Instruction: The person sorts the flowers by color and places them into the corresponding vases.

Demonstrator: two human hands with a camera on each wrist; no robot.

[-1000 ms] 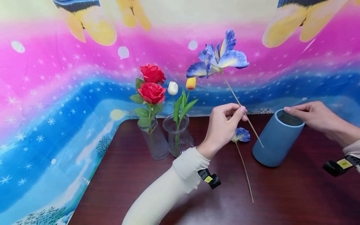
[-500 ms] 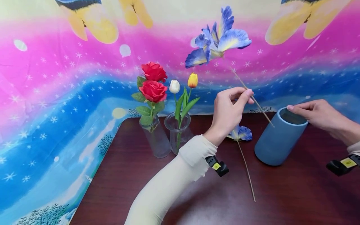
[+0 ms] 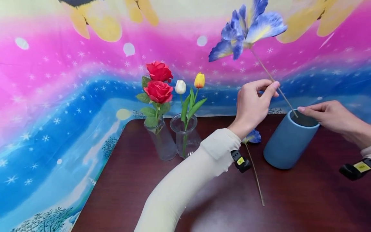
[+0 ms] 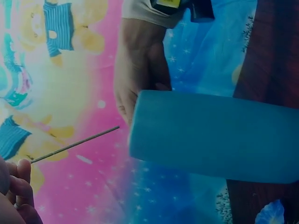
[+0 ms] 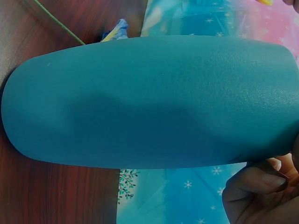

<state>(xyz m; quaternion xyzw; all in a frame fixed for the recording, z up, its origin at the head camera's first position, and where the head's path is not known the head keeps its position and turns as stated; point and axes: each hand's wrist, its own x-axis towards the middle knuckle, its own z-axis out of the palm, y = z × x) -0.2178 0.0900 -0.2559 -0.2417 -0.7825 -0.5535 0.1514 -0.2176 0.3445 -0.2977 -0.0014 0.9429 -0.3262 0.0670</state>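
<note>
My left hand (image 3: 255, 103) pinches the thin brown stem of a blue-and-yellow iris (image 3: 246, 32) between thumb and fingers, bloom upward. The lower tip of that stem (image 4: 74, 145) is just short of the rim in the left wrist view; from the head it overlaps the mouth of a blue vase (image 3: 290, 145). With thumb and fingers my right hand (image 3: 333, 116) grips the vase's rim at its right side. A second iris (image 3: 252, 136) lies on the table behind my left wrist, its bloom partly hidden and its stem pointing toward me.
Left of the hands stand two clear glass vases, one (image 3: 162, 145) with red roses (image 3: 158, 91), the other (image 3: 184, 127) with a white tulip (image 3: 180, 87) and a yellow tulip (image 3: 199, 80). A printed cloth (image 3: 72, 64) hangs behind the dark wooden table (image 3: 130, 193).
My left hand has risen and moved right with the iris, bringing the stem's tip from in front of the vase's side up to its mouth. My right hand keeps hold of the rim.
</note>
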